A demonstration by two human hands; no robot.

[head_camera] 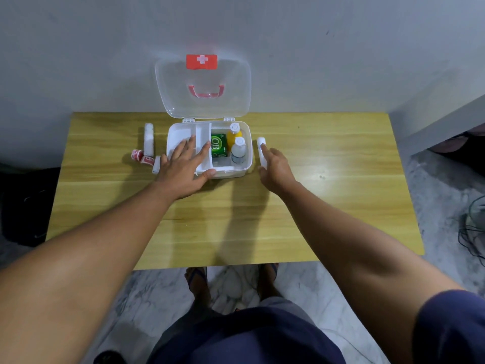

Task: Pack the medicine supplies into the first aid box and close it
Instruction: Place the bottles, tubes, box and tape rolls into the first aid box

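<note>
The white first aid box (pixel 248 156) stands open at the back of the wooden table (pixel 328 206), its clear lid (pixel 204 103) upright against the wall. Inside on the right are a green carton (pixel 219 147), a yellow bottle (pixel 234 134) and a clear bottle (pixel 238 152). My left hand (pixel 183 168) lies spread over the white inner tray (pixel 181 134) in the box's left half, thumb hooked on its front rim. My right hand (pixel 277 170) closes around a white roll (pixel 261 145) lying on the table just right of the box.
Left of the box lie a long white bandage roll (pixel 148 139), two red-and-white tape rolls (pixel 137 155) and a small white tube (pixel 156 166). A grey ledge (pixel 446 119) juts out at the right. Dark bags and cables lie on the floor beside the table.
</note>
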